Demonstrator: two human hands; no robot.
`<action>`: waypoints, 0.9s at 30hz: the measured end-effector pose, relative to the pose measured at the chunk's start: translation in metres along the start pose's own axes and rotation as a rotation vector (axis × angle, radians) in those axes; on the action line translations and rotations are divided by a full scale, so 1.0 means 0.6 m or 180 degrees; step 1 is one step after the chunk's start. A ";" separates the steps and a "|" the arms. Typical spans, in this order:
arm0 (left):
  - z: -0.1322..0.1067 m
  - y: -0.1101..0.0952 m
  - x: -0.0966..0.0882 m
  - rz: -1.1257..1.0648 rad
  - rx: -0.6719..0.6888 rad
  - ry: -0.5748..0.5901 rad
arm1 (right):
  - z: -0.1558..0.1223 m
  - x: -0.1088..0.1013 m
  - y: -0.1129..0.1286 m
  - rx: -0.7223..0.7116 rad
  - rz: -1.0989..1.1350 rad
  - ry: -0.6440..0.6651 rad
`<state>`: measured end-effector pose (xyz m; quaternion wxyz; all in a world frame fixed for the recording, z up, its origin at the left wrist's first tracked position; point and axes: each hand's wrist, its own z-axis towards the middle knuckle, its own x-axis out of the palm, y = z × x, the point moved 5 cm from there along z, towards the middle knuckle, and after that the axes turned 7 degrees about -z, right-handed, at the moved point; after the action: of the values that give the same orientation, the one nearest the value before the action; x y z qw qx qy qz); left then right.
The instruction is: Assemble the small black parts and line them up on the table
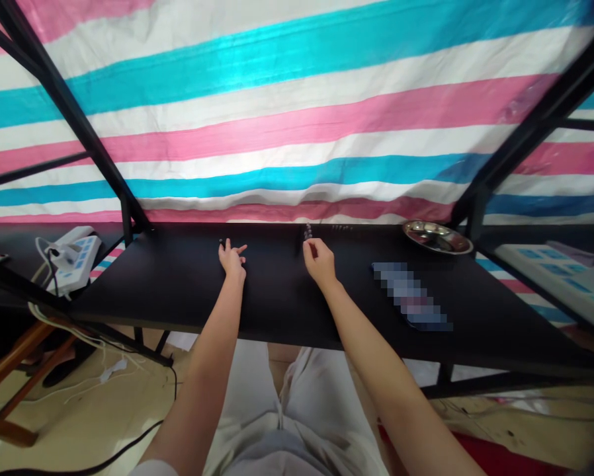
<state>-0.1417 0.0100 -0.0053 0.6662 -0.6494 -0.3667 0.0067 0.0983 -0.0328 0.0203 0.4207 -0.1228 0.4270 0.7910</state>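
Observation:
On the black table, my left hand reaches out with its fingers spread. A tiny dark piece shows at its fingertips; whether they touch it I cannot tell. To the right, my right hand is closed in a pinch, thumb against fingers. Just beyond that pinch stands a short row of small, shiny greyish bead-like pieces. What lies between the fingertips is hidden. Farther back, several tiny pale pieces lie in a line near the table's rear edge.
A round metal dish sits at the back right corner. Nearer lies a blurred-out, phone-shaped object. White power strips stand on side tables at left and right. Black frame posts and a striped sheet bound the rear.

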 end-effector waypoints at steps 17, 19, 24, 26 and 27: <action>-0.088 0.023 0.071 0.0333 -0.0893 0.2694 | -0.019 0.048 0.042 -0.0135 0.0724 0.1326; -0.093 0.024 0.072 0.0338 -0.0928 0.2842 | -0.021 0.049 0.045 -0.0077 0.0898 0.1340; -0.099 0.028 0.075 0.0359 -0.0962 0.3085 | -0.021 0.049 0.047 -0.0058 0.0923 0.1253; -0.098 0.029 0.076 0.0345 -0.0924 0.3038 | -0.019 0.048 0.045 -0.0088 0.0876 0.1173; -0.097 0.029 0.077 0.0354 -0.0894 0.2983 | -0.018 0.047 0.043 -0.0093 0.0847 0.1139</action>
<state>-0.0711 -0.0149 0.0079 0.6641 -0.6847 0.0104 -0.3001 0.0593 -0.0325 0.0130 0.2285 -0.2098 0.4958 0.8112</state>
